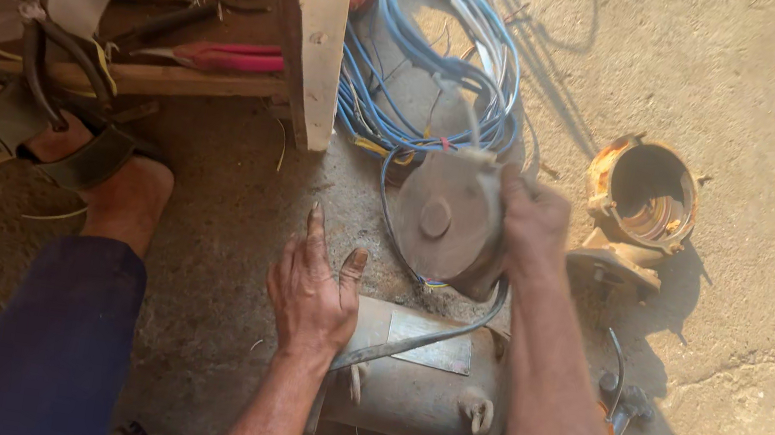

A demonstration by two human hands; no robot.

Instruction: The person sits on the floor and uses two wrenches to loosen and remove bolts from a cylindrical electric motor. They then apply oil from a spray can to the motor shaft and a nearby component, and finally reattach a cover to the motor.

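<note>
We are taking a motor apart on the concrete floor, as we judge it: the grey body lies on its side between our arms, and the round end cover is off it, just beyond its far end. Our right hand grasps that cover by its right edge, fingers curled over the rim, tilting the flat face with its small central boss towards us. Our left hand is released, fingers spread and pointing away, the heel of the hand on the motor's left end; it grips nothing. A dark cable runs from under the cover across the top of the motor towards that hand, so the cover seems tethered by its leads. A rusty ring-shaped housing sits apart on the right, a tangle of blue wires lies behind the cover, and red-handled pliers rest on a wooden board to the left, near a sandalled foot. The next move, to our mind, calls for holding the body steady with the free hand while the cover is eased clear, minding the leads so none is strained or torn.
</note>
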